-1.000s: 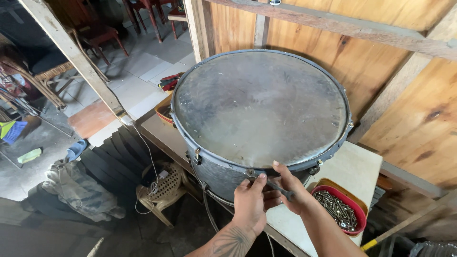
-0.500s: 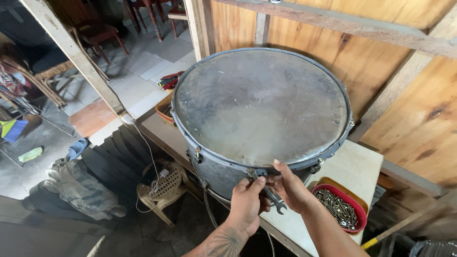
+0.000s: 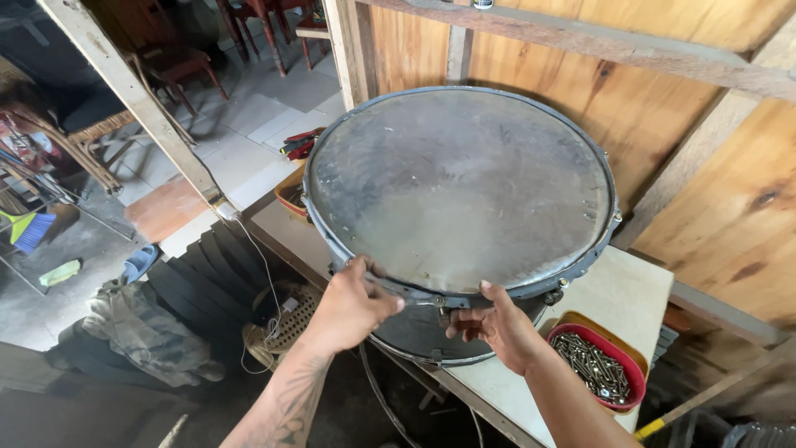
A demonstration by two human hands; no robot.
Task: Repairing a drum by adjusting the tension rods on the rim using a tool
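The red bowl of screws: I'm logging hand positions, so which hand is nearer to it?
Right. The right hand grips the drum rim just left of the red bowl of screws; the left hand holds the rim farther left.

Both forearms are showing bare — no sleeves, gloves, rings or watch. The left hand [image 3: 348, 309] is trailing a dark tattoo along its forearm — the right hand [image 3: 496, 325] is showing unmarked.
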